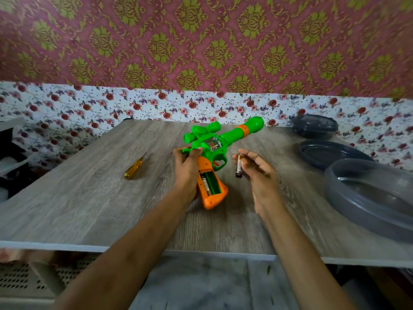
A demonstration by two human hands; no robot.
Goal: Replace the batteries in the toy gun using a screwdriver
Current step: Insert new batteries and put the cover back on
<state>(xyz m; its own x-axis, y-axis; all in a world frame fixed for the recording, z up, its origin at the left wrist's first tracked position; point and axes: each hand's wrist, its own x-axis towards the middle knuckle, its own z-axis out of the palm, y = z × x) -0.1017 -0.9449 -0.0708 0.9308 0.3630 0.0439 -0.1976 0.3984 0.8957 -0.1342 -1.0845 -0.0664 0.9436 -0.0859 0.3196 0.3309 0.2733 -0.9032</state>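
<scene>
A green and orange toy gun (225,139) lies on the wooden table (89,198), barrel pointing to the far right. Its orange grip faces me with the battery compartment (210,183) uncovered; one battery sits in its left slot and the right slot shows bare green. My left hand (186,168) grips the gun at the top of the grip. My right hand (257,173) pinches a gold and black battery (239,166) upright, just right of the grip. A yellow-handled screwdriver (133,168) lies on the table to the left of the gun.
Three grey plastic containers or lids stand along the right side: a closed one (315,126) at the back, a shallow lid (330,153), and a large translucent bowl (375,198) nearest. The table's front edge (134,248) runs across the lower view. A floral wall stands behind.
</scene>
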